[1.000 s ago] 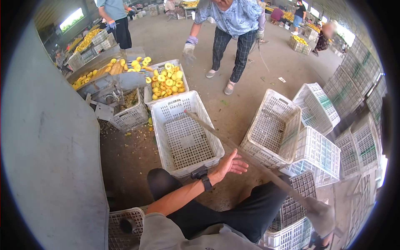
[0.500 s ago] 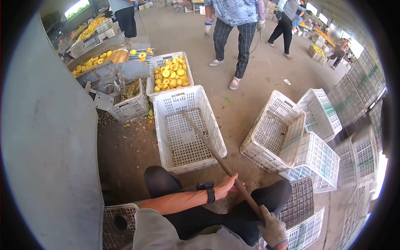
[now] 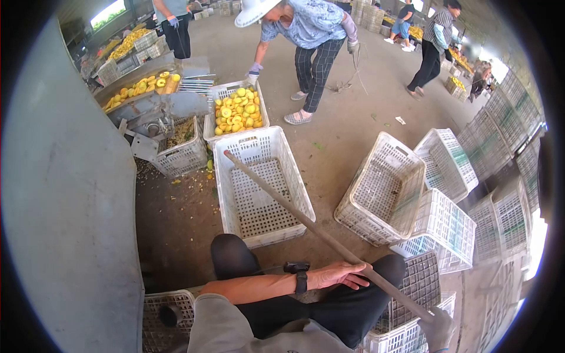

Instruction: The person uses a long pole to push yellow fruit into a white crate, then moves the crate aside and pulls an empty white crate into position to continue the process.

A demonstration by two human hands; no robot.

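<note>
A long wooden stick [image 3: 288, 207] slants across the view, its far tip above the back of the near white plastic crate [image 3: 226, 203]. My right hand [image 3: 437, 329], in a glove and blurred, is closed around the stick's near end. My bare left hand [image 3: 340, 275], with a black watch on its wrist, touches the stick farther along; its fingers are stretched out and apart. Inside the near crate only the perforated bottom and a few specks show. Just behind it stands another white crate [image 3: 265, 112] full of yellow halved fruit [image 3: 238, 110].
At left a metal machine [image 3: 156, 112] carries yellow fruit, with a crate of scraps [image 3: 182, 156] below. White crates [image 3: 385, 182] stand and lie tilted at right. A co-worker in a blue patterned shirt [image 3: 312, 23] bends over, one gloved hand [image 3: 254, 72] at the fruit crate's rim.
The stick's far tip has risen and moved left and away. My right hand has moved right; my left hand has moved right and its fingers have straightened. The co-worker has bent to the fruit crate.
</note>
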